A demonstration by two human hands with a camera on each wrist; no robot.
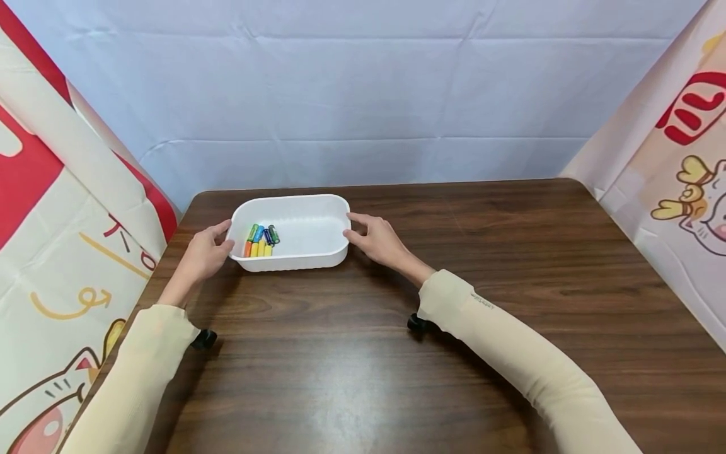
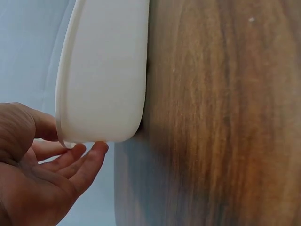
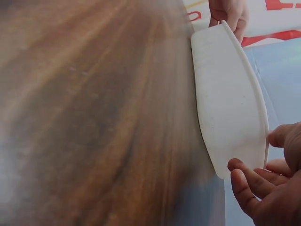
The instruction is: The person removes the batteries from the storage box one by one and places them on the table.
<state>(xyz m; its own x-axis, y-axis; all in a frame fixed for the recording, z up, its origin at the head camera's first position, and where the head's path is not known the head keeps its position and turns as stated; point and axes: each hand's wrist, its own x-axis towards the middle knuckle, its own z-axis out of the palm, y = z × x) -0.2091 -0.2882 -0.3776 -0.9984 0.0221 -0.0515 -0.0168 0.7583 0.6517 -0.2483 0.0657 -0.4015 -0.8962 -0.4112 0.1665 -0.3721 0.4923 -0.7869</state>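
Note:
A white plastic tray [image 1: 290, 260] with rounded corners is on the far left part of the table. Several small batteries [image 1: 261, 240] in green, blue, yellow and orange lie together at its left end. My left hand [image 1: 207, 251] grips the tray's left end, thumb at the rim and fingertips against the outer wall, as the left wrist view shows. At the opposite end my right hand [image 1: 379, 241] holds the tray the same way; its curled fingers [image 3: 251, 181] press the wall below the rim.
The brown wood-grain table [image 1: 351, 353] stretches toward me and to the right. A pale cloth [image 1: 363, 94] hangs behind its far edge. Printed cloths with cartoon figures [image 1: 62, 378] hang along both sides.

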